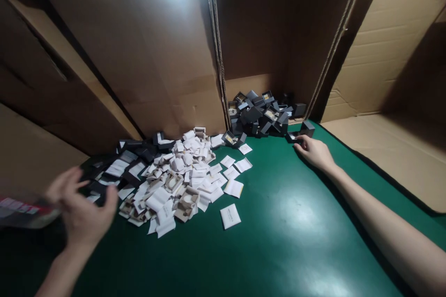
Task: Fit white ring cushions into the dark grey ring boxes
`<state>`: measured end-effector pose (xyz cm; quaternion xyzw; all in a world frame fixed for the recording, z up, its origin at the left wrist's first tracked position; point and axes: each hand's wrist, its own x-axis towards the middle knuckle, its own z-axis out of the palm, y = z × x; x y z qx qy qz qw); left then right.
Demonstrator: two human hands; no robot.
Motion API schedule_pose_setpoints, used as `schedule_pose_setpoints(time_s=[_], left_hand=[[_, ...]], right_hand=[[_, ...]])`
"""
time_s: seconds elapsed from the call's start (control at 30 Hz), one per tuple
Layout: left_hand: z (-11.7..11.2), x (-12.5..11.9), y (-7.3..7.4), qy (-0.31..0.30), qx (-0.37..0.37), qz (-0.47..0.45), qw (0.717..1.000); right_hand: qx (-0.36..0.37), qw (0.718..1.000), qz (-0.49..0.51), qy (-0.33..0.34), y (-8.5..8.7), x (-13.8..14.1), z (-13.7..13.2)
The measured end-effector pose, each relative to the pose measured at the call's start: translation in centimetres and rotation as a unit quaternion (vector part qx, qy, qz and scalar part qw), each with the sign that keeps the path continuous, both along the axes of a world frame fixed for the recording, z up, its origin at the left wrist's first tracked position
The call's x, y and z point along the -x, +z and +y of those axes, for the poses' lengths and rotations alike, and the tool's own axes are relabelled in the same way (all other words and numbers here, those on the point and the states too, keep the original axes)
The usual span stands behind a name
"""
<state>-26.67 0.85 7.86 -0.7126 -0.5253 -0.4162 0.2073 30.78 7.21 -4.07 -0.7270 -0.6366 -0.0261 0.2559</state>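
Observation:
My left hand (81, 209), smeared by motion, is raised at the left with fingers and thumb spread. Behind it, at the left edge, shows a blurred clear bag with red print (21, 209). Far to the right, my right hand (313, 151) has its fingers curled on a small dark jewelry-type box (306, 129), its lid standing up; the box's front is partly hidden by the fingers. Between the hands lies a heap of white folded papers and pale box inserts (184, 162). A white printed packet (230, 216) lies alone in front of it.
Several dark small boxes (259, 113), some opened, are piled at a cardboard opening. Black box parts and cards (127, 162) lie left of the white heap. Cardboard walls (149, 55) stand behind the green table (272, 250); a cardboard flap (393, 148) is at the right.

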Motion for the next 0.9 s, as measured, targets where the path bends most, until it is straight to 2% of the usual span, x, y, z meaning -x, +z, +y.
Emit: schedule_pose_setpoints(time_s=[0.07,0.1,0.17,0.23,0.33,0.43,0.53,0.67,0.8,0.9], left_hand=[[0.6,-4.2,-0.9,-0.063,-0.030,0.138,0.988],[0.7,-6.6,-1.2,-0.114,-0.027,0.172,0.978],[0.9,-11.5,-1.7,-0.215,0.021,0.242,0.946],[1.1,-15.7,-2.1,-0.276,0.082,0.278,0.916],[2.2,-20.2,-2.6,-0.299,0.183,0.282,0.893],[4.3,-23.5,-3.2,-0.261,0.282,0.244,0.890],[6.5,-26.0,-3.9,-0.211,0.378,0.198,0.880],[8.4,-27.7,-4.8,-0.180,0.408,0.178,0.877],[9.1,-27.3,-5.6,-0.208,0.391,0.168,0.880],[9.4,-26.5,-6.2,-0.256,0.352,0.149,0.888]], right_hand=[[0.000,1.000,0.000,0.011,0.2,1.1,-1.0],[0.001,1.000,0.001,0.016,0.3,1.7,-1.6],[-0.001,1.000,0.012,0.025,0.7,2.9,-2.8],[-0.001,0.998,0.041,0.040,1.0,4.0,-3.8],[0.010,0.991,0.096,0.098,1.5,5.4,-4.6],[0.018,0.985,0.113,0.132,1.9,6.0,-4.6],[0.023,0.985,0.116,0.127,2.1,5.6,-4.4],[0.036,0.988,0.115,0.097,2.1,3.9,-4.1],[-0.035,0.995,0.096,0.022,1.4,1.9,-3.6],[-0.111,0.991,0.076,0.012,1.0,1.4,-3.3]])
